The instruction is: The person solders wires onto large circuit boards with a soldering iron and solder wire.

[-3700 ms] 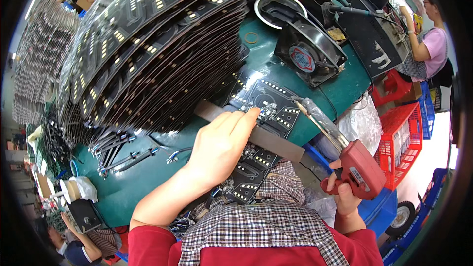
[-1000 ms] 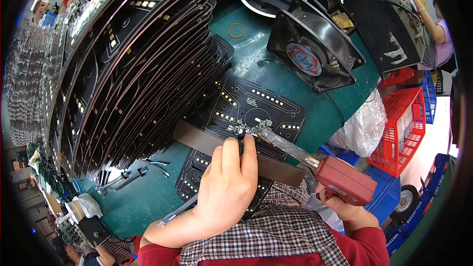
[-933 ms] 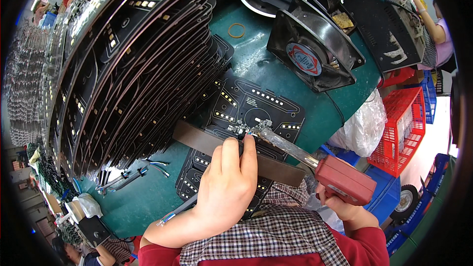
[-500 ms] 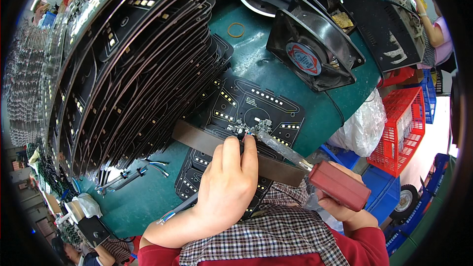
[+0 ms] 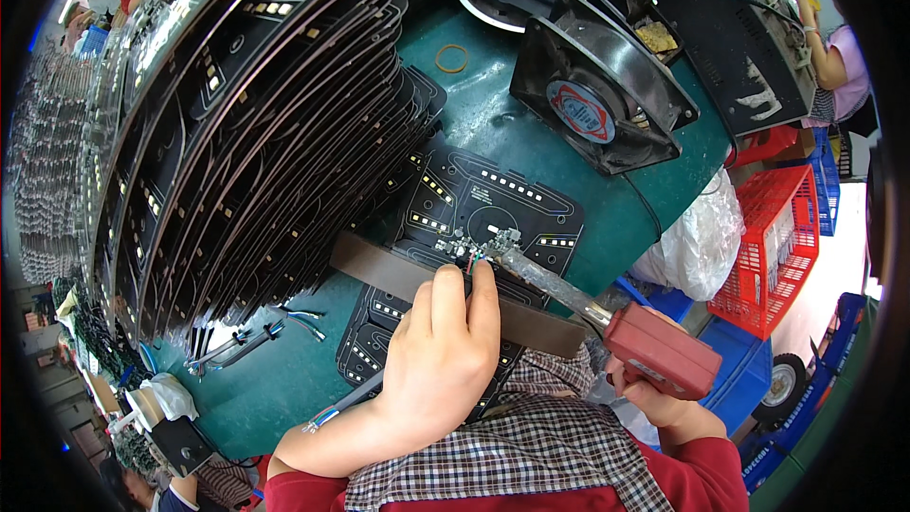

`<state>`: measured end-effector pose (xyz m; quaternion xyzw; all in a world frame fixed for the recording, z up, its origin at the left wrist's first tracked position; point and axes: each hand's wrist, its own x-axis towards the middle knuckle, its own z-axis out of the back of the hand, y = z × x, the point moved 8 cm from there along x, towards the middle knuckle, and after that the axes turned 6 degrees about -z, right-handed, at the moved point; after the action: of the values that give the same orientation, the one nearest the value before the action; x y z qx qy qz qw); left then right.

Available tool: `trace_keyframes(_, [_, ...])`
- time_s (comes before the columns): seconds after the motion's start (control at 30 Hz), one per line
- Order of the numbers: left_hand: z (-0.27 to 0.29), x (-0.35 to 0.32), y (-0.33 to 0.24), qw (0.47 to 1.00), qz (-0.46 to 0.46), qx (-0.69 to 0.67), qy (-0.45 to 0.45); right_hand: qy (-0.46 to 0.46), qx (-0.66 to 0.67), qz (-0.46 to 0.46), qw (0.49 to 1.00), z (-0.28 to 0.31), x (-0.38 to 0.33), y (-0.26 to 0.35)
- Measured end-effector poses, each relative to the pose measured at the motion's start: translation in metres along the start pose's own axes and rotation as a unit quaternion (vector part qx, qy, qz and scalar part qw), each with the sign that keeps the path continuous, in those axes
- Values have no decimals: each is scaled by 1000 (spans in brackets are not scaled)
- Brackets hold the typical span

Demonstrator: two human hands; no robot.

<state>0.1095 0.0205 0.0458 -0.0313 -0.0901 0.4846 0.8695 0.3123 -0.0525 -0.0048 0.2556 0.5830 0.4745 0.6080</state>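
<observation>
left hand (image 5: pixel 438 360) is resting palm-down over the black led circuit board (image 5: pixel 483 209) on the green workbench (image 5: pixel 493 123), fingers pinched together at the tips on a thin bundle of coloured wires (image 5: pixel 471 263), pressing them right at the solder spot near the middle of the board. so that hand is closed tight on the wires, nothing else in it. a grey cable (image 5: pixel 336 408) runs out from under the wrist toward the lower left.

right hand (image 5: pixel 654 398) is wrapped fully around the red handle of a soldering gun (image 5: pixel 654 351), mostly hidden behind it. the gun's long metal barrel angles up-left and the tip sits touching the board just beside the left fingertips, at the same joint as the wires.

a dark flat bar (image 5: pixel 408 280) lies across the board, under the left fingers. the board itself sits near the front edge of the bench, between a huge fanned stack of identical black boards (image 5: pixel 237 114) on the left and a black square fan (image 5: pixel 592 104) further back on the right. red plastic crate (image 5: pixel 773 246) and a clear plastic bag (image 5: pixel 697 242) sit off the bench's right side.
</observation>
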Motion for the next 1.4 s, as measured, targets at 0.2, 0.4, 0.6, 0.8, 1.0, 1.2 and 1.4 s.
trace_keyframes(0.2, [-2, 0, -3, 1000, -11, 14, 14, 9, -192, 218, 957, -7, 3, 32])
trace_keyframes(0.4, [-4, 0, -6, 998, -22, 62, 11, -6, -92, 46, 995, -6, -1, -3])
trace_keyframes(0.6, [8, 3, -2, 997, 3, 65, 28, -34, -69, -20, 997, -1, -11, -18])
trace_keyframes(0.8, [5, 6, 4, 997, -44, -20, 63, -46, -116, -34, 992, 2, -12, -22])
trace_keyframes(1.0, [-1, -1, 3, 995, 4, -100, 3, -54, -70, -26, 996, 4, -16, -22])
trace_keyframes(1.2, [-1, 2, -9, 997, -69, 23, 13, -23, -64, 13, 998, 2, -10, -18])
trace_keyframes(1.4, [-1, 3, -8, 997, -71, 22, 27, -20, -83, 27, 996, 1, -5, -9])
